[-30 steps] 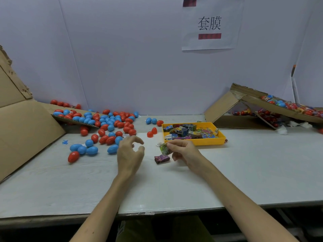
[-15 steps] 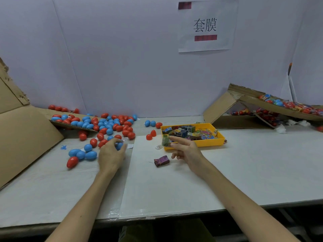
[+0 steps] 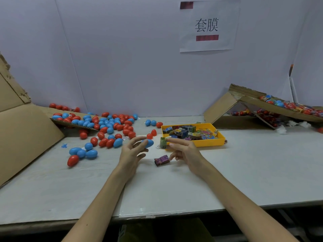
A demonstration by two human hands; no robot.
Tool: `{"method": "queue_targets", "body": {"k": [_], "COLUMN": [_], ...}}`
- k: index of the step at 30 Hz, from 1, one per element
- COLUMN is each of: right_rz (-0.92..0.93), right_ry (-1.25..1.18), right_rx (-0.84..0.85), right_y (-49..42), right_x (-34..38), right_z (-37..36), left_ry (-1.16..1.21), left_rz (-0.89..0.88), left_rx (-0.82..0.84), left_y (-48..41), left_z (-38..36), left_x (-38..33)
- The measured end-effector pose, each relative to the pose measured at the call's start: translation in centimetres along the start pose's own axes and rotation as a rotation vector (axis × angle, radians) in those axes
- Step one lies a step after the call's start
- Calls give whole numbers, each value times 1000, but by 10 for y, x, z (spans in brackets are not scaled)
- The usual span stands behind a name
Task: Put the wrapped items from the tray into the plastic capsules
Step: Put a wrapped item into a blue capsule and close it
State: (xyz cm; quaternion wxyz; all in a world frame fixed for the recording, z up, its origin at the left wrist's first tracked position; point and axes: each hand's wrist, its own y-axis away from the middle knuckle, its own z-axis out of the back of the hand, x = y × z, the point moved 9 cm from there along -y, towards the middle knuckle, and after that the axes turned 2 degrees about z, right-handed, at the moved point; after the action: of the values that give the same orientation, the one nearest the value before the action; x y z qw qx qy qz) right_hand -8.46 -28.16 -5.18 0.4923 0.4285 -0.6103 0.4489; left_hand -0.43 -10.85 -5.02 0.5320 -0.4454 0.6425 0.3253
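1. My left hand (image 3: 130,154) grips a blue capsule (image 3: 148,143) at the fingertips, fingers curled round it; its long axis runs roughly left to right.
2. My right hand (image 3: 185,152) pinches a green wrapped item (image 3: 163,143) between thumb and forefinger, other fingers loosely spread; the item stands upright, just right of the capsule, not touching it.
3. The capsule looks closed; I judge it must open before the item makes its short move leftward.
4. A purple wrapped item (image 3: 161,160) lies on the table (image 3: 262,163) nearer me, between my hands; the yellow tray (image 3: 221,139) sits just beyond my right hand.
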Motion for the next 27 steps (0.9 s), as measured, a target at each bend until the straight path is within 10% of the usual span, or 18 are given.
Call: {"method": "queue_targets", "body": {"k": [27], "right_rz": [-14], "right_ry": [30], "right_rx": [82], "right_y": [2], "right_x": [-2], "right_z": [-6], "left_ry": [-92], "left_rz": [-38], "left_rx": [80], "left_y": [3], "left_z": [-15], "left_x": [5]}}
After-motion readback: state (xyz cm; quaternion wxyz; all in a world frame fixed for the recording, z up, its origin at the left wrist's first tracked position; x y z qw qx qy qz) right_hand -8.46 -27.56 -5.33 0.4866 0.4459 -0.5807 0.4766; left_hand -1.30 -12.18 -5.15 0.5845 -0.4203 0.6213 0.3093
